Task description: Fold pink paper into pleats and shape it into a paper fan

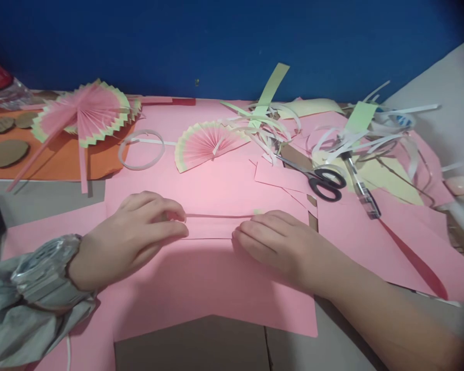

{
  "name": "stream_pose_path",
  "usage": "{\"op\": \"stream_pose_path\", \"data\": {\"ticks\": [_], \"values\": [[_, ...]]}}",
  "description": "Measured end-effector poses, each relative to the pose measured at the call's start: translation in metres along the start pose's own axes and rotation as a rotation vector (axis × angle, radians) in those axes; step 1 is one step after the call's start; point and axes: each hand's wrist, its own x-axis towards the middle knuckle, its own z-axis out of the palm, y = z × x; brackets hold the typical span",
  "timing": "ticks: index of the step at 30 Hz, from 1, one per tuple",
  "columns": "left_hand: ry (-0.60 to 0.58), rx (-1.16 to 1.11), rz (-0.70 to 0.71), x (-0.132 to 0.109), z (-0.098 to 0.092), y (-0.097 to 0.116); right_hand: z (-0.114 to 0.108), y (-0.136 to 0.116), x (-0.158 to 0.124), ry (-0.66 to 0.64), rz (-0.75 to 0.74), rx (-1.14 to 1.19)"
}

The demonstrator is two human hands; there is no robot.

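Grey sleeve (31, 293) and left hand (139, 234) rest on the pink sheet (216, 288), which lies flat on the worktop (193, 350), fingertips pinched narrow on the left end of a folded pleat (216, 220) to keep the crease from springing open. Right hand (272, 242) presses the pleat's other end with fingers close together; whether its thumb grips underneath cannot be told. Scissors (320, 180), a pen (361, 188) and a finished paper fan (209, 144) lie beyond, apart from the fold.

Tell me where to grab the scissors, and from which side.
The black handle loops, from the near right. The scissors lie flat, loops toward the person and uncovered; the blades point away-left, tips in among the white strips.
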Motion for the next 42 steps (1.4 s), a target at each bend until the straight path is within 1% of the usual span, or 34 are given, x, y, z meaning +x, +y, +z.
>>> {"op": "stream_pose_path", "data": {"ticks": [2,4,8,10,13,16,17,19,21,22,24,28,30,33,36,38,40,42], "values": [[0.005,-0.018,0.000,0.000,0.000,0.001,-0.001,0.001,-0.001,-0.006,-0.009,0.000],[0.005,-0.029,-0.026,0.000,0.001,0.001,0.000,0.001,-0.002,0.015,-0.004,-0.004],[0.004,-0.016,-0.047,0.001,0.002,-0.002,0.007,0.001,0.001,0.088,0.021,-0.030],[-0.001,0.015,-0.049,0.002,0.002,-0.002,0.010,0.001,0.003,0.139,0.056,-0.002],[0.031,0.072,-0.069,0.003,-0.001,0.001,0.009,0.001,0.007,0.201,0.139,0.134],[0.045,0.029,-0.066,0.003,-0.006,0.006,0.001,0.000,0.007,0.209,0.239,0.372],[0.034,-0.020,-0.071,0.003,-0.008,0.008,-0.002,-0.001,0.007,0.197,0.276,0.455],[-0.003,-0.148,-0.125,0.002,-0.013,0.009,-0.008,-0.002,0.005,0.153,0.360,0.594],[-0.071,-0.258,-0.202,0.002,-0.017,0.010,-0.011,-0.003,0.005,0.100,0.439,0.667],[-0.106,-0.285,-0.233,0.002,-0.018,0.010,-0.011,-0.004,0.005,0.077,0.455,0.671],[-0.161,-0.284,-0.245,0.002,-0.018,0.012,-0.010,-0.004,0.007,0.045,0.408,0.617],[-0.170,-0.212,-0.192,0.005,-0.011,0.020,-0.006,-0.006,0.012,0.001,0.222,0.443],[-0.169,-0.172,-0.167,0.006,-0.005,0.025,-0.004,-0.008,0.014,-0.029,0.193,0.394],[-0.155,-0.056,-0.089,0.007,0.000,0.030,-0.001,-0.011,0.016,-0.044,0.171,0.335],[-0.116,0.072,-0.020,0.007,0.002,0.035,0.005,-0.015,0.017,0.021,0.125,0.241],[-0.093,0.106,-0.006,0.007,0.002,0.040,0.009,-0.019,0.018,0.081,0.081,0.170],[-0.112,0.102,-0.014,0.008,0.004,0.044,0.011,-0.024,0.019,0.118,0.049,0.124],[-0.159,0.074,-0.038,0.008,0.006,0.048,0.011,-0.028,0.020,0.129,0.036,0.107]]}}
